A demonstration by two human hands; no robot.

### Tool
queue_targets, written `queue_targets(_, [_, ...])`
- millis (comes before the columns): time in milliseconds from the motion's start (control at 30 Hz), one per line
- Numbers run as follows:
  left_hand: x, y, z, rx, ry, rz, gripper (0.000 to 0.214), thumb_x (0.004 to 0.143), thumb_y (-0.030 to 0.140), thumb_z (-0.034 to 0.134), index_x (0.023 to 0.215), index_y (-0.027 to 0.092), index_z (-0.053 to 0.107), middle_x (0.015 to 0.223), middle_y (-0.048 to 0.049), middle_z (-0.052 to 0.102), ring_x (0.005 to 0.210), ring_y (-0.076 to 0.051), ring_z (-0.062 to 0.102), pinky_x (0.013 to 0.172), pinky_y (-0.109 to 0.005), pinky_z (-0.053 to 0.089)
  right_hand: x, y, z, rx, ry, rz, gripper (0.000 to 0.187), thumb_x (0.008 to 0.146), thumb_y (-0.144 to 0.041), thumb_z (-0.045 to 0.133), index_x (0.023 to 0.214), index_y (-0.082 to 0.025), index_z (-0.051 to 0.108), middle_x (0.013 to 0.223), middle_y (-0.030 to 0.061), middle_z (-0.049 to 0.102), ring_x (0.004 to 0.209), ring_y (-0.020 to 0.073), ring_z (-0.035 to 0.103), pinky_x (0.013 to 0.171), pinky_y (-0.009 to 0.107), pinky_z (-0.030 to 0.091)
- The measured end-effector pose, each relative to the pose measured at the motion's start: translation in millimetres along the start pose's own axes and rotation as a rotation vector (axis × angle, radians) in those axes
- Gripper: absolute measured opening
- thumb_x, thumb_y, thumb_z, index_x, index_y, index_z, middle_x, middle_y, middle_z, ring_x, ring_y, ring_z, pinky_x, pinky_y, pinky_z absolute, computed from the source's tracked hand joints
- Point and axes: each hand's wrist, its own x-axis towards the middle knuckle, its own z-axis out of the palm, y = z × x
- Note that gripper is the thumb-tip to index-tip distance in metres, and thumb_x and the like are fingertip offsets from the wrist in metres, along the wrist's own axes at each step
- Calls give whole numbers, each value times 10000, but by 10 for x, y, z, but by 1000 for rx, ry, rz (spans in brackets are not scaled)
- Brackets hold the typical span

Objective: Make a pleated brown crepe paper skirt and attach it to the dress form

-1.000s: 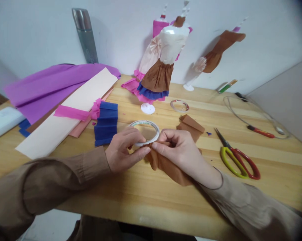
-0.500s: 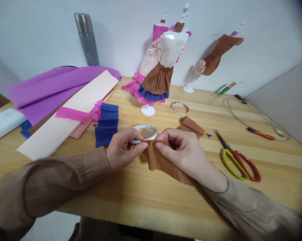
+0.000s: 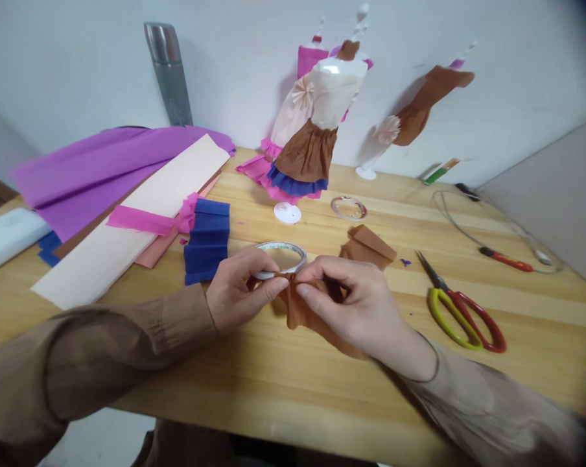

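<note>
My left hand [image 3: 239,288] is closed on a white tape roll [image 3: 282,257] near the middle of the wooden table [image 3: 322,383]. My right hand [image 3: 356,301] pinches the gathered top edge of a brown crepe paper piece [image 3: 300,314], right against the roll. The paper hangs down from my fingers onto the table. Thumbs and forefingers of both hands meet at the paper's edge. A second folded brown piece [image 3: 368,245] lies just behind my right hand.
Yellow and red scissors [image 3: 461,311] lie to the right. Blue pleated paper [image 3: 206,239], pink ribbon, cream, and purple sheets [image 3: 93,165] cover the left. Doll-form dresses [image 3: 312,123] stand at the back, with a clear tape ring [image 3: 348,207], a white disc and a metal flask [image 3: 167,71].
The tape roll has tipped lower and flatter in my left hand. My right hand has gathered the brown paper's top edge more tightly and shifted slightly left toward the roll.
</note>
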Motion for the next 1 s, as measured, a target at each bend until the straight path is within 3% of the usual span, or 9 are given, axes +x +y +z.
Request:
queue_targets(167, [5,10,0,-2,1,13,127,839,209,587,718,175,561,614,8,535,573,-101,476,529,-235,381,10,-17,-6,117,-6,-22,88,793,-171,580,731,-170,643,666,21,672,575,119,584,522,227,451])
queue_targets(367, [-4,1,5,5,4,-11,131,836,222,588,720,168,563,625,6,536,568,-95,469,519,-224,378,12,4,-20,-9,53,53,84,768,-239,618,727,-170,646,605,9,638,498,107,509,450,225,390])
queue_targets(533, [-2,5,6,-9,8,-4,131,837,222,593,719,171,570,619,5,538,577,-102,481,536,-234,386,4,-3,-6,10,31,-11,85,786,-191,593,719,-166,639,578,-12,605,457,79,450,429,209,358])
queue_targets(633, [2,16,1,-18,0,-9,139,841,225,590,715,172,567,614,5,531,574,-103,477,530,-234,382,6,-1,-6,-12,13,-46,94,797,-187,591,718,-170,640,574,-16,589,461,78,436,441,215,359])
queue_targets(1000, [-3,17,-5,-14,-24,-7,134,846,228,582,729,163,574,627,5,545,575,-97,476,533,-226,382,14,90,11,-58,81,44,99,798,-240,603,721,-179,611,542,-19,571,467,93,444,442,226,349])
